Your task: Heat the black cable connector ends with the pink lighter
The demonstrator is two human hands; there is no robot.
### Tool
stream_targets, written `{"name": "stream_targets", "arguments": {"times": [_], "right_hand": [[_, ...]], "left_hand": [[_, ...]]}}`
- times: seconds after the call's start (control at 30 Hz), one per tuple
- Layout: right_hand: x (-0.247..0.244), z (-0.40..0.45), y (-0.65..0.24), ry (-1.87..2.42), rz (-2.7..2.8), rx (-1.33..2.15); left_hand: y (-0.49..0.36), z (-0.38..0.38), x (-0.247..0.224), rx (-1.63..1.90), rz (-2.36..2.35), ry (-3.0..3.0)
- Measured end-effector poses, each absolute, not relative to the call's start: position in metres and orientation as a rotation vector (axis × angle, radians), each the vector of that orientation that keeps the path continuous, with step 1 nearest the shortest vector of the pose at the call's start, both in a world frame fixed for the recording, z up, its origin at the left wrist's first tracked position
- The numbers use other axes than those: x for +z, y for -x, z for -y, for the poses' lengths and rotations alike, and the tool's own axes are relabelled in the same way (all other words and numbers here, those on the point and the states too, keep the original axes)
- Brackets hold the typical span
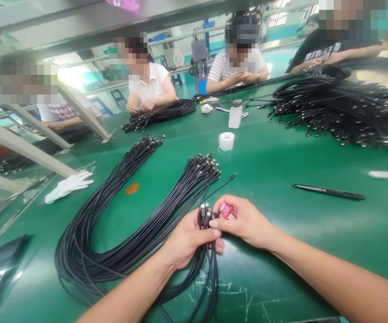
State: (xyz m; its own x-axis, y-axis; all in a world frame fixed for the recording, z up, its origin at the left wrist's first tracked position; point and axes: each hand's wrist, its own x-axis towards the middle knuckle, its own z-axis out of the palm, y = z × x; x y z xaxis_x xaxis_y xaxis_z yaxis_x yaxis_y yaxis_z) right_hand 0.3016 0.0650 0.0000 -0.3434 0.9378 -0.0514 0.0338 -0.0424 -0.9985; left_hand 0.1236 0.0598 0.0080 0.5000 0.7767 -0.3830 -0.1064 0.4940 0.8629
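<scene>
My left hand (191,237) is closed around several black USB cables (205,214); their metal-tipped plugs stick up above its thumb, and the cords hang down toward the table's front edge. Against it, my right hand (246,222) is closed too. Tucked in its curled fingers is a small pink object (227,210) with a metal part, its kind not clear. The right thumb and fingertips meet the plugs, partly hiding one. To the left lies a large curved bundle of black cables (140,229), both plug ends pointing away from me.
On the green table (264,278) are a black pen (328,192), a white tape roll (226,141), a white bottle (235,115), a white glove (69,185) and a dark phone-like slab (2,271). A big cable heap (342,107) lies back right. Several co-workers sit opposite.
</scene>
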Motion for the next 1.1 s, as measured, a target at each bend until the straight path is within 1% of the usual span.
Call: {"name": "stream_targets", "arguments": {"times": [0.2,0.37,0.57,1.1], "right_hand": [[0.004,-0.067,-0.304,1.162,1.532,1.327],[0.005,-0.069,-0.306,1.171,1.349,1.483],[0.001,-0.078,-0.314,1.207,1.099,1.454],[-0.002,-0.072,-0.313,1.130,1.227,1.553]], "left_hand": [[-0.121,-0.061,0.007,0.642,-0.885,-0.928],[-0.123,-0.061,0.010,0.694,-0.928,-0.893],[-0.123,-0.061,0.010,0.709,-0.915,-0.879],[-0.122,-0.061,0.010,0.741,-0.887,-0.841]]}}
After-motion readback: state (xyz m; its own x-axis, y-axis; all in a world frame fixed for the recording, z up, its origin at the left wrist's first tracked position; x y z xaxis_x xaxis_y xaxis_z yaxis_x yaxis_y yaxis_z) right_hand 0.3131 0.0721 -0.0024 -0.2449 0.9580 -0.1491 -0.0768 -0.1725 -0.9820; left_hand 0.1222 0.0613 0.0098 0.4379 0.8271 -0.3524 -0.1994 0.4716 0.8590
